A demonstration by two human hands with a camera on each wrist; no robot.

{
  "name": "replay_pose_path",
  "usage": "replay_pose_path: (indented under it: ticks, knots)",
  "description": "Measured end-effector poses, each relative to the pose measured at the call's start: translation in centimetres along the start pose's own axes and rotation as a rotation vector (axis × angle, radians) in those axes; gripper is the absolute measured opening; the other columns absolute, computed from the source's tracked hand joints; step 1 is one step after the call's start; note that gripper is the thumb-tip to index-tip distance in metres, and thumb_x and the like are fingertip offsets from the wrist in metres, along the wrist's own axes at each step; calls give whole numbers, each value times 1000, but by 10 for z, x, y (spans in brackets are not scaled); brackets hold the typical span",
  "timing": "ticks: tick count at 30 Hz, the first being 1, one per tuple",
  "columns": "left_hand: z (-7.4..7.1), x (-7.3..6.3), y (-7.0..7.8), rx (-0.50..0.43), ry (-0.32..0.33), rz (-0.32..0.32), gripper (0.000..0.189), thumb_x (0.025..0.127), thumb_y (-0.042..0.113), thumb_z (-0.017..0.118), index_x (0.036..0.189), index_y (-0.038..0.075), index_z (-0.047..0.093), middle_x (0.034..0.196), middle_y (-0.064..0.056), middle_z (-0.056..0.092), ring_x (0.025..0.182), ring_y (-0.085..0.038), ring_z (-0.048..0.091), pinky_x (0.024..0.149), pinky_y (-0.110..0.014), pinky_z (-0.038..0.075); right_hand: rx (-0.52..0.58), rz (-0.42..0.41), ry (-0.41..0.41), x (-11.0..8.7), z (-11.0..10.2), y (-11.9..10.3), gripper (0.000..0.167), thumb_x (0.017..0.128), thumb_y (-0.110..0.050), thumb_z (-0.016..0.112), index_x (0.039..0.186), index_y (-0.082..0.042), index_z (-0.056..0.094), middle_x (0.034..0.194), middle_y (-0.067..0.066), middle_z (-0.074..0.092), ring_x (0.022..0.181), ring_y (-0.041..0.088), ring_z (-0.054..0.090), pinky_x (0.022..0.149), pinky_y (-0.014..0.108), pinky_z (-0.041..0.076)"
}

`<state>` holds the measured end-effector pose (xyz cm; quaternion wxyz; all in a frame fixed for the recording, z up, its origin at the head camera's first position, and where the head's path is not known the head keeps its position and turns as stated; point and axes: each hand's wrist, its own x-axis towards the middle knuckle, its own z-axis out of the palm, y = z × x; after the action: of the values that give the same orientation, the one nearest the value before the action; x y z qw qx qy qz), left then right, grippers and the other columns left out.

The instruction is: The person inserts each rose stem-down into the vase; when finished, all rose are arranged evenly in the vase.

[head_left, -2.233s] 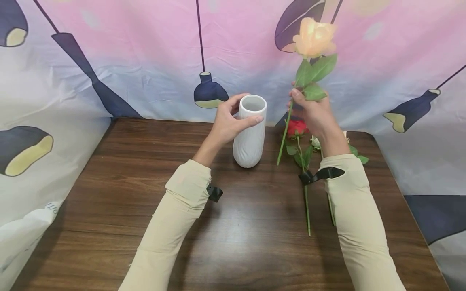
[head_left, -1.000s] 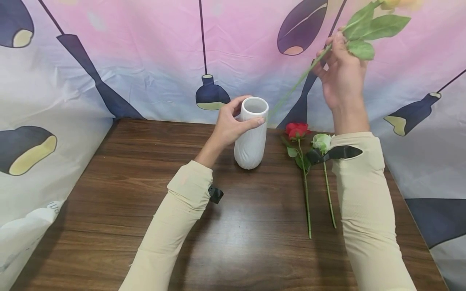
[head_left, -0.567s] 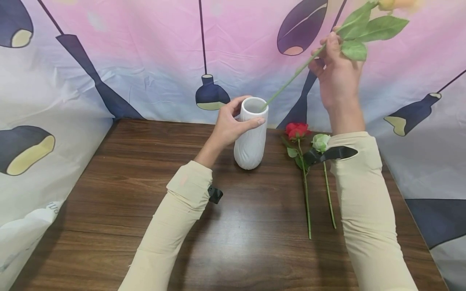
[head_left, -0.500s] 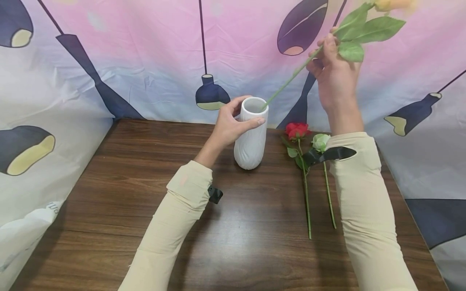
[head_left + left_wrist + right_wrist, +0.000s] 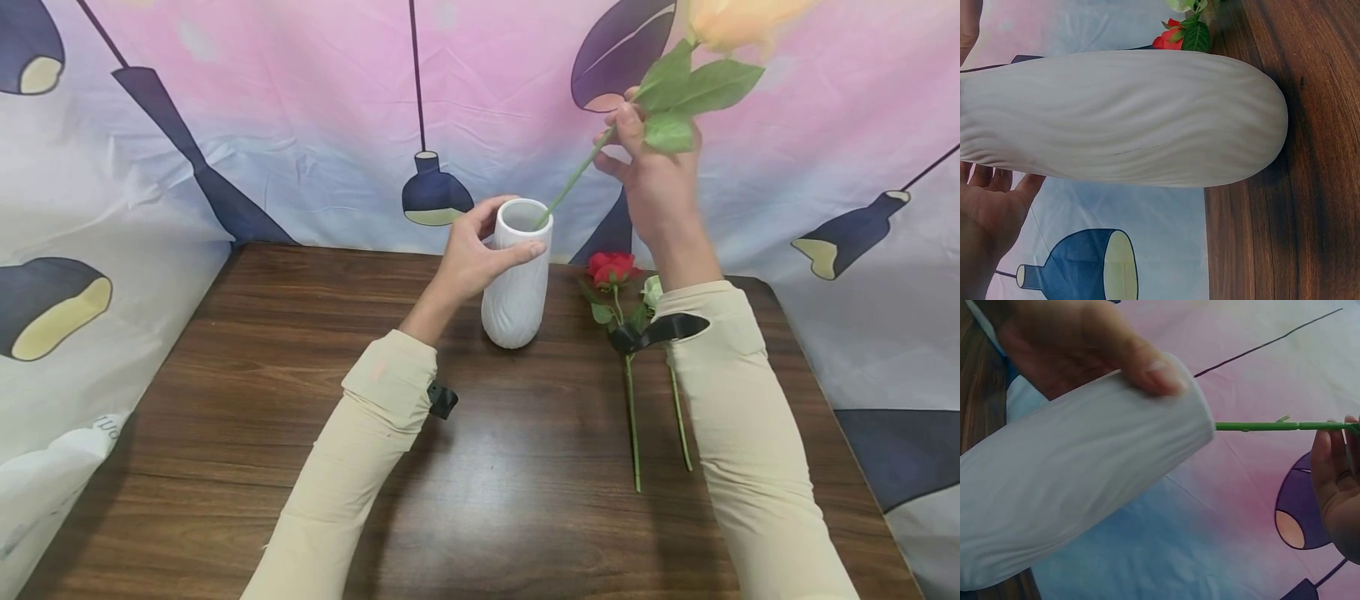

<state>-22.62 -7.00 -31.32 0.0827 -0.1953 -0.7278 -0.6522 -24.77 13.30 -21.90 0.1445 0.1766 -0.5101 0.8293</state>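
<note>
A white ribbed vase [image 5: 516,292] stands upright on the dark wooden table [image 5: 480,492]. My left hand [image 5: 480,250] grips it near the rim, thumb across the front and fingers behind. Up and to the right, my right hand [image 5: 656,171] pinches the green stem of a pale yellow-orange rose [image 5: 738,23] just below its leaves. The rose leans to the right, its bloom partly cut off by the top of the head view. Its lower stem [image 5: 1260,426] passes into the vase's mouth, and the stem's end is hidden inside.
Right of the vase lie a red rose [image 5: 612,268] and a pale green-white rose [image 5: 652,292], stems toward the table's front. The right sleeve and black wrist strap [image 5: 660,332] partly cover them. A printed cloth backdrop [image 5: 322,125] hangs behind the table.
My right hand first lifted the rose up and right, then brought its stem end into the vase. Since then it has come down and left, the stem sinking deeper. My left hand stays on the vase.
</note>
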Motion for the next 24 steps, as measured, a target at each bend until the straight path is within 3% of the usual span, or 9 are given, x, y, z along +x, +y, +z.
replay_pose_path:
  ticks: [9, 17, 24]
  knots:
    - [0, 0, 1, -3, 1, 1, 61, 79, 10, 84, 135, 4, 60, 123, -16, 68, 113, -24, 68, 95, -36, 57, -87, 36, -35, -6, 4, 11, 10, 97, -5, 65, 106, -9, 68, 85, 4, 66, 80, 18, 63, 69, 29, 60]
    - [1, 0, 0, 0, 0, 12, 60, 80, 10, 84, 135, 3, 60, 123, -16, 68, 113, -24, 68, 96, -36, 57, -74, 115, -26, -11, 10, 20, 17, 95, 1, 65, 111, 0, 63, 84, 6, 67, 80, 17, 65, 67, 29, 61]
    - [1, 0, 1, 0, 5, 2, 62, 78, 8, 84, 135, 3, 60, 124, -17, 68, 113, -24, 67, 97, -35, 56, -210, 102, -80, -17, 6, 34, 13, 96, -1, 64, 107, -9, 63, 87, -1, 67, 82, 14, 67, 71, 28, 62]
